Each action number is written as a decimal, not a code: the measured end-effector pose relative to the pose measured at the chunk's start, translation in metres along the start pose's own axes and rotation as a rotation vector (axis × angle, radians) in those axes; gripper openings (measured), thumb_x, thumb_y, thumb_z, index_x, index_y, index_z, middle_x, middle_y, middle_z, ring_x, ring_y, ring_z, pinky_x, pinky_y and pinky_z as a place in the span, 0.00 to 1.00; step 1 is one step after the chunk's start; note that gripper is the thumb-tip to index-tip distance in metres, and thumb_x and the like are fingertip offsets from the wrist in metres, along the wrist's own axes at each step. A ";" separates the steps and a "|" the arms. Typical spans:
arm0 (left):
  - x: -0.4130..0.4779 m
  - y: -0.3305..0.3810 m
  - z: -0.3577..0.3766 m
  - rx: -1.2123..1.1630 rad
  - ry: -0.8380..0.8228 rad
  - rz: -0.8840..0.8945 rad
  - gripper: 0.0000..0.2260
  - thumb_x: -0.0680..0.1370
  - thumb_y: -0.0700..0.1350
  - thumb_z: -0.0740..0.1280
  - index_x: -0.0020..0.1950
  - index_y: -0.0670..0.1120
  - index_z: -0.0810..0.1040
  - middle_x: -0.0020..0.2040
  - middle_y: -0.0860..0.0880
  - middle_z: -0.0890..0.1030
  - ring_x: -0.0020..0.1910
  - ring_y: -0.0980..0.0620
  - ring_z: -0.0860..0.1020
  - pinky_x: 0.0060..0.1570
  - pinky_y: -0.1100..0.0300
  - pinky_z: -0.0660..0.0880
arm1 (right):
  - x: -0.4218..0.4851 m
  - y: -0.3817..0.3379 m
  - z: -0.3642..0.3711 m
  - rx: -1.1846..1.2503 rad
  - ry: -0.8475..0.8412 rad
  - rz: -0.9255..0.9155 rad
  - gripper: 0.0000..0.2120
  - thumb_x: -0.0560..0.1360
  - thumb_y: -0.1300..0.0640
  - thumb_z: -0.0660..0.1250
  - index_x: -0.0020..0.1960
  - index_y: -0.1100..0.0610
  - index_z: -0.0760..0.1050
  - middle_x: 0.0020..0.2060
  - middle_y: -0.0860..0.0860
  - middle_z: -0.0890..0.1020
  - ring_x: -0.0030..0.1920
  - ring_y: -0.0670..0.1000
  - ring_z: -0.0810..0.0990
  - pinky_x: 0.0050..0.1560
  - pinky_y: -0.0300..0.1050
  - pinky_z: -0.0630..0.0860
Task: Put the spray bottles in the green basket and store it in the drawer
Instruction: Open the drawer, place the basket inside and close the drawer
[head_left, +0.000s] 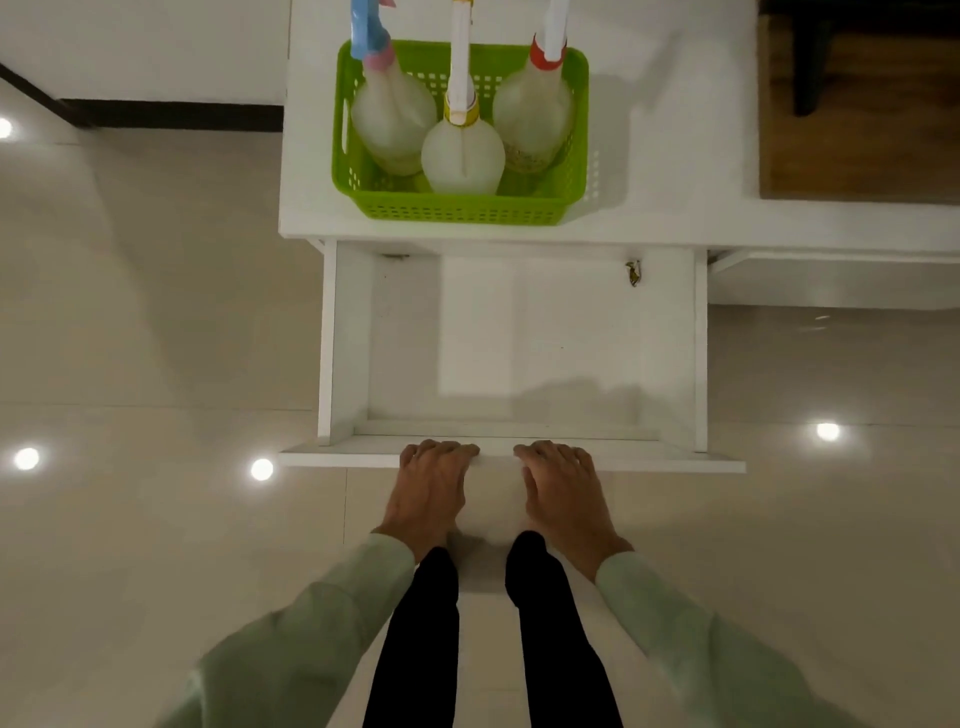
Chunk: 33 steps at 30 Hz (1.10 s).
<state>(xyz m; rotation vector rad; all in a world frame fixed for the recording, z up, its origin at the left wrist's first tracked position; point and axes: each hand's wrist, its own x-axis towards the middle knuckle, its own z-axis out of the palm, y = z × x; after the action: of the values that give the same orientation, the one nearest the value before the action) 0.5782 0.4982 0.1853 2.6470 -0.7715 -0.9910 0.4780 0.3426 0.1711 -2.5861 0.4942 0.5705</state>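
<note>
Green basket (462, 208) is sitting on the white worktop (665, 156), holding three spray bottles (462, 150) upright. Just near of it, the drawer (519, 332) is standing pulled out, with left hand (431, 488) and right hand (563, 493) both gripping its near front edge.

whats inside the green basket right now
Three translucent plastic spray bottles stand upright in the green perforated plastic basket: one pink-collared, one yellow-collared, one red-collared. The bottles cover most of the basket floor, and their spray heads are cut off by the frame.
</note>
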 end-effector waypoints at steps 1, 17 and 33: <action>-0.002 0.000 0.000 -0.001 -0.013 -0.006 0.19 0.80 0.38 0.58 0.69 0.50 0.75 0.64 0.51 0.80 0.65 0.49 0.75 0.67 0.53 0.65 | -0.003 -0.001 0.000 -0.002 -0.007 0.003 0.15 0.81 0.61 0.59 0.64 0.54 0.78 0.54 0.50 0.82 0.57 0.55 0.80 0.63 0.50 0.69; 0.055 -0.011 -0.094 -0.621 0.625 -0.126 0.16 0.82 0.46 0.61 0.69 0.46 0.73 0.65 0.50 0.78 0.58 0.52 0.79 0.56 0.59 0.77 | 0.070 -0.016 -0.112 0.658 0.456 0.191 0.17 0.83 0.53 0.63 0.70 0.56 0.74 0.64 0.50 0.79 0.62 0.52 0.79 0.62 0.54 0.77; 0.198 -0.030 -0.228 -0.905 0.646 -0.371 0.21 0.77 0.35 0.58 0.69 0.47 0.72 0.55 0.50 0.77 0.49 0.51 0.75 0.40 0.64 0.75 | 0.233 -0.031 -0.226 0.893 0.277 0.376 0.29 0.74 0.66 0.58 0.73 0.50 0.69 0.56 0.57 0.81 0.55 0.60 0.82 0.48 0.58 0.84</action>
<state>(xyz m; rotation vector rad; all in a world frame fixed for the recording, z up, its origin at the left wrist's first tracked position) 0.8671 0.4196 0.2370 2.0666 0.2791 -0.3315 0.7586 0.2015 0.2580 -1.7154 1.0563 0.0473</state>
